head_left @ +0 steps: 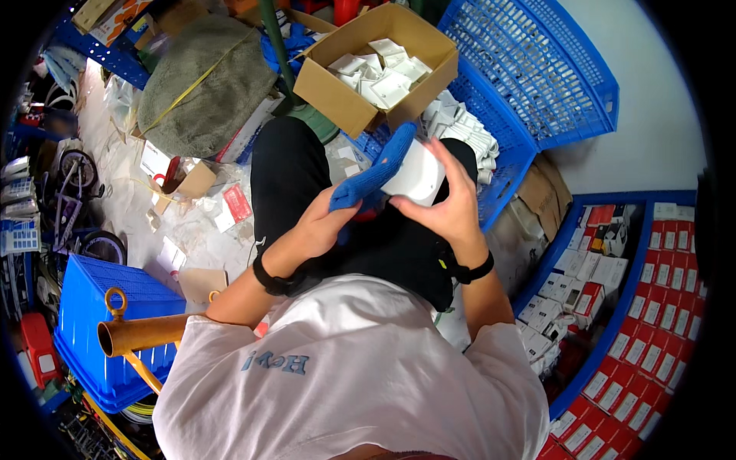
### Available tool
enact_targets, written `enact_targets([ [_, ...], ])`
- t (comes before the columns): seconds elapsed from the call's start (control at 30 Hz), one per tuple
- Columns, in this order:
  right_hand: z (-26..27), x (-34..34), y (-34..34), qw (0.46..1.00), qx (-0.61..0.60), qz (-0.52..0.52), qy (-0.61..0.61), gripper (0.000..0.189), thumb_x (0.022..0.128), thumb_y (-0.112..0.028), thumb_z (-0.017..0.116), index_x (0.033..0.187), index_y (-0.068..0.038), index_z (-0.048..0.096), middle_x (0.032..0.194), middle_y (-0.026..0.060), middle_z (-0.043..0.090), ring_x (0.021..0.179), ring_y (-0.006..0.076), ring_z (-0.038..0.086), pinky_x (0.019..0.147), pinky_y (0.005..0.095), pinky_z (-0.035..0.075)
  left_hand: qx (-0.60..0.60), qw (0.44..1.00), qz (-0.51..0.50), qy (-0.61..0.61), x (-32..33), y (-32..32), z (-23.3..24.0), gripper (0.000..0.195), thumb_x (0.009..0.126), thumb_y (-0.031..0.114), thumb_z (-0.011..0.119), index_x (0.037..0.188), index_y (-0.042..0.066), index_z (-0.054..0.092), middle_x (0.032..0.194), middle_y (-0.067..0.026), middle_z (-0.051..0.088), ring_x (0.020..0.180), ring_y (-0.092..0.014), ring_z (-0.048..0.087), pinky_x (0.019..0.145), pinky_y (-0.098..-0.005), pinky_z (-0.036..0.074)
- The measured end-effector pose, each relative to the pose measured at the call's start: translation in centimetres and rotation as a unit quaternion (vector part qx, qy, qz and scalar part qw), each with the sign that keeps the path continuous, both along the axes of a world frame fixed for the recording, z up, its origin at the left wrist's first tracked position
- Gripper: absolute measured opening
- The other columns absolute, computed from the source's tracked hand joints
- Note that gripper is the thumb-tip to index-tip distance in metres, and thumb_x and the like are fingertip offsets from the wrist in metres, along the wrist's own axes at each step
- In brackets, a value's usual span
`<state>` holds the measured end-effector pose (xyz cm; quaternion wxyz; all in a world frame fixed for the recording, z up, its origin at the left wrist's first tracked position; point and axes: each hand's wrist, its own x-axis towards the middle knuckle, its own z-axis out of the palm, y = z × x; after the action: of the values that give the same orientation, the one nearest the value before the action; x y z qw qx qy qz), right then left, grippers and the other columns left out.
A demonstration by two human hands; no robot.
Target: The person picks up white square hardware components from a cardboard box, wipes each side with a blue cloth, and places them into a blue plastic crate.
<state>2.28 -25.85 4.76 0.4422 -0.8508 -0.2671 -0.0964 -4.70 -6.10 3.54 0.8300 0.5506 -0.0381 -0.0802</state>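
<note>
My left hand point(319, 227) grips a folded blue fabric cloth point(376, 175), which lies against the left edge of a white square plastic plate point(418, 175). From the other side, my right hand point(457, 201) holds that plate between thumb and fingers, above my lap. Just beyond my knees stands an open cardboard box point(330, 95) with several white square plates point(394, 83) heaped inside. More white plastic pieces point(463, 129) are piled in a blue plastic crate point(509, 167) to the right of the box. The left fingertips are hidden behind the cloth.
A grey plush round cushion point(204, 86) stands front left, beside a green pole point(276, 46). Cardboard scraps point(195, 181) litter the floor. At my left are a blue bin point(126, 287) and an orange metal tube point(144, 336). Shelving with red-and-white boxes point(638, 345) lines the right.
</note>
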Motion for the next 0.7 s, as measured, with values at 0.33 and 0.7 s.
enact_targets([
  [0.33,0.4,-0.6,0.3,0.999,0.008,0.001,-0.047,0.081,0.053,-0.021,0.085,0.121,0.004,0.048,0.114,0.0181,0.057,0.104,0.0263,0.057,0.091,0.0343,0.043,0.07,0.996,-0.048,0.016,0.5,1.4,-1.7,0.04,0.091,0.018,0.044,0.126,-0.001,0.044,0.115,-0.0086,0.054,0.104,-0.014,0.05,0.092,-0.0271,0.037],
  [0.7,-2.4,1.6,-1.5,0.992,0.121,0.024,-0.024,0.084,0.054,-0.023,0.085,0.123,0.003,0.045,0.117,0.0195,0.054,0.108,0.0278,0.054,0.092,0.0352,0.041,-0.208,0.969,0.069,0.118,1.5,1.5,-1.4,0.046,0.095,0.028,0.043,0.131,0.001,0.035,0.124,-0.0126,0.049,0.113,-0.022,0.049,0.095,-0.0343,0.04],
])
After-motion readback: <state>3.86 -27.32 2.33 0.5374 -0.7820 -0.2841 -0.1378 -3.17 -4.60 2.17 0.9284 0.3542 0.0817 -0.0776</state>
